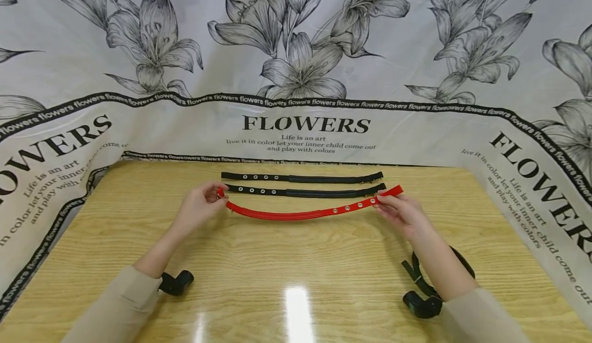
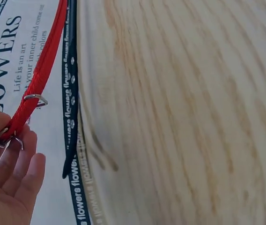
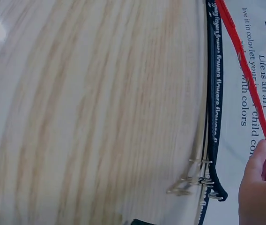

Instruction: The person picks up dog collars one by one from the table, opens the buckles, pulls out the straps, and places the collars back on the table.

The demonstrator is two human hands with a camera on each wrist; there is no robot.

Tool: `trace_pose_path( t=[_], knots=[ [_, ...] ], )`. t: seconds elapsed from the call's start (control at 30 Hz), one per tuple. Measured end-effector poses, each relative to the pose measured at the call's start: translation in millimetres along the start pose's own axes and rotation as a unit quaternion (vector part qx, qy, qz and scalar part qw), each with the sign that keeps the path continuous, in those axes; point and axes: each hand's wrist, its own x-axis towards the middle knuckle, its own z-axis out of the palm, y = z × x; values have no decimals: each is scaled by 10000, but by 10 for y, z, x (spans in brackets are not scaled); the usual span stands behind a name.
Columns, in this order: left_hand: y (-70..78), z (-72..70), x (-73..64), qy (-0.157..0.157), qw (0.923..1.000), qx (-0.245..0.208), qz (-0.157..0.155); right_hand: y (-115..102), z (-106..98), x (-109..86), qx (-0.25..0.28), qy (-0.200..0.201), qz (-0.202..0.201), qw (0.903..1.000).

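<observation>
A red collar point(image 1: 287, 215) with metal eyelets sags in a shallow curve between both hands. At its buckle end, my left hand point(image 1: 203, 203) pinches the strap; the silver buckle point(image 2: 1, 136) and a D-ring point(image 2: 35, 98) show in the left wrist view. My right hand point(image 1: 402, 212) pinches the other end near the last eyelet, and the red tip sticks out past the fingers. Just behind it, two black collars point(image 1: 319, 180) lie side by side on the table, eyelets toward the left and metal hardware point(image 3: 205, 180) toward the right.
The wooden table point(image 1: 277, 260) reaches back to a white floral cloth point(image 1: 305, 127) hanging behind and at both sides. A black device point(image 1: 178, 283) sits by the left wrist, another point(image 1: 422, 304) by the right. A coiled black cord point(image 1: 416, 276) lies under the right forearm.
</observation>
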Motion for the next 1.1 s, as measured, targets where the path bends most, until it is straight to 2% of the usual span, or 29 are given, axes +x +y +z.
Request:
trace_pose_path(
  t=[0.07, 0.27, 0.5, 0.6, 0.73, 0.9, 1.1],
  knots=[
    [-35, -4, 12, 61, 10000, 26, -8, 19, 7, 21, -40, -20, 15, 10000],
    [-112, 0, 37, 152, 9998, -23, -123, 41, 7, 80, -3, 252, 173, 9995],
    [-152, 34, 64, 217, 9997, -86, 46, 88, -13, 154, -513, 361, 251, 9977],
    [-166, 38, 68, 402, 9991, 99, 97, 84, -8, 179, -836, 379, 142, 9957],
    [-185, 40, 66, 620, 9962, 605, 127, 59, -13, 236, -1280, 591, 31, 9900],
    [-210, 46, 60, 678, 9907, 1169, 122, 16, -24, 270, -1462, 775, 103, 9862],
    [-259, 38, 73, 563, 9919, 1141, -30, -11, -88, 348, -1629, 891, 164, 9825]
  ],
)
